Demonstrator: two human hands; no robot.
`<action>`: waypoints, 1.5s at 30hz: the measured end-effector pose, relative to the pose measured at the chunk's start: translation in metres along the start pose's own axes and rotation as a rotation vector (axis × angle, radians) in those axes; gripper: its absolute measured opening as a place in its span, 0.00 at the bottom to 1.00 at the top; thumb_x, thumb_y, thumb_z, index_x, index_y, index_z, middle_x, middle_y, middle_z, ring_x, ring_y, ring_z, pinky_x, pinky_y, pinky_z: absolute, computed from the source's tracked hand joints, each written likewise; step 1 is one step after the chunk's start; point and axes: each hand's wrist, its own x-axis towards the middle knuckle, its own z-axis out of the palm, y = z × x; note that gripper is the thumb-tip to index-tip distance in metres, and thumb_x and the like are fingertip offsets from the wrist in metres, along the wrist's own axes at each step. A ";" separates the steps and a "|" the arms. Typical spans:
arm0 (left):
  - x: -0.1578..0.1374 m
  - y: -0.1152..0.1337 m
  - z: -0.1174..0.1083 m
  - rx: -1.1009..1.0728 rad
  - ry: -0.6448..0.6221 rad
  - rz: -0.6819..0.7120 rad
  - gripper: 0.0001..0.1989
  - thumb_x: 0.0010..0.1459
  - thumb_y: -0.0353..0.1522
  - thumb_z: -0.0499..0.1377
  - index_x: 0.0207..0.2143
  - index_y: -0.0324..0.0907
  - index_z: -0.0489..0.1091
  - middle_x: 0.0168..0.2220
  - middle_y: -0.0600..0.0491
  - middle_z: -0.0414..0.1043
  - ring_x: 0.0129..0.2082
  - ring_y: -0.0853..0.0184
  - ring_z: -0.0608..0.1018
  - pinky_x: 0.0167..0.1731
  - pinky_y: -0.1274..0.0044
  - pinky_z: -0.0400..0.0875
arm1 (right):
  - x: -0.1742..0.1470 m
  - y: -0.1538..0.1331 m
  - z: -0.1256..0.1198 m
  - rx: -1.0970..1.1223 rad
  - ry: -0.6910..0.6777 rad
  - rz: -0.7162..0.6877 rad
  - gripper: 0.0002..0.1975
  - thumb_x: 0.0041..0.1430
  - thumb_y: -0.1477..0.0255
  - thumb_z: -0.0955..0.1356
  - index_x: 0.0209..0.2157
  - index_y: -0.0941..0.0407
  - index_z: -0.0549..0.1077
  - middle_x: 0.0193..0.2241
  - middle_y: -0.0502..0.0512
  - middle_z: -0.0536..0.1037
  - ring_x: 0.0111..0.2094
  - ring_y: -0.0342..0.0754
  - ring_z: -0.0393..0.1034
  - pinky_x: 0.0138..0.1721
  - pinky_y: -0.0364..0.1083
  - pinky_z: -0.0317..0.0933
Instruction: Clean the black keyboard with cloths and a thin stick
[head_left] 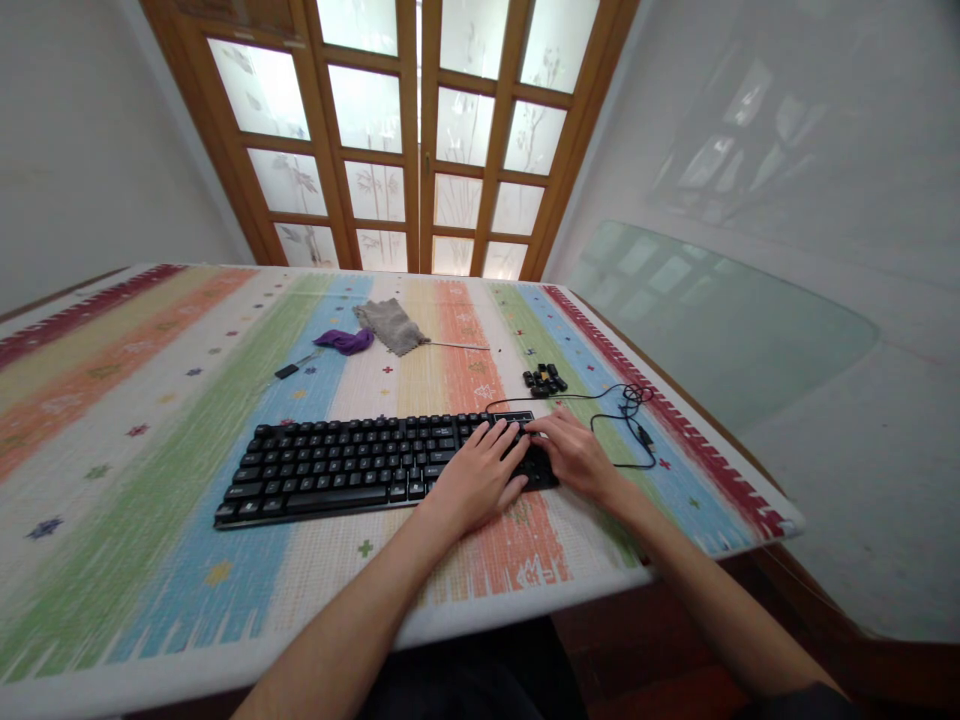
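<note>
A black keyboard [337, 465] lies on the striped tablecloth in front of me, slightly tilted across the table. My left hand [486, 470] rests flat over its right part, fingers spread on the keys. At the number pad, my right hand [571, 448] has its fingers bent and drawn together, touching the pad beside my left fingertips. What those fingers pinch, if anything, is hidden. Part of the number pad near the right edge appears to lack keycaps. Just behind it sits a small pile of loose black keycaps [545, 380].
The keyboard's cable [634, 400] is coiled at the right. Farther back lie a grey cloth [391, 326], a purple cloth [346, 342], a thin rod [459, 346] and a small black piece [286, 371]. A white wall [825, 420] stands beside the table's right edge.
</note>
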 end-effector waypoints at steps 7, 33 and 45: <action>0.000 0.000 0.001 0.009 -0.003 0.000 0.26 0.70 0.41 0.50 0.63 0.36 0.61 0.66 0.43 0.60 0.66 0.55 0.63 0.66 0.65 0.52 | 0.000 0.000 -0.001 -0.002 -0.019 -0.016 0.11 0.68 0.76 0.61 0.40 0.53 0.74 0.33 0.57 0.79 0.34 0.52 0.67 0.40 0.52 0.65; 0.000 -0.001 0.006 -0.015 0.028 0.004 0.25 0.72 0.41 0.46 0.63 0.36 0.62 0.65 0.42 0.62 0.66 0.57 0.63 0.66 0.65 0.52 | -0.009 -0.029 -0.001 -0.560 -0.250 -0.275 0.22 0.65 0.79 0.59 0.58 0.70 0.68 0.46 0.75 0.77 0.43 0.56 0.70 0.41 0.52 0.67; 0.000 -0.003 0.008 -0.008 -0.016 0.007 0.26 0.71 0.41 0.47 0.64 0.33 0.61 0.66 0.40 0.61 0.67 0.56 0.62 0.66 0.65 0.51 | -0.001 -0.041 0.001 -0.569 -0.285 -0.229 0.22 0.63 0.81 0.59 0.56 0.68 0.69 0.42 0.71 0.78 0.42 0.57 0.69 0.42 0.52 0.67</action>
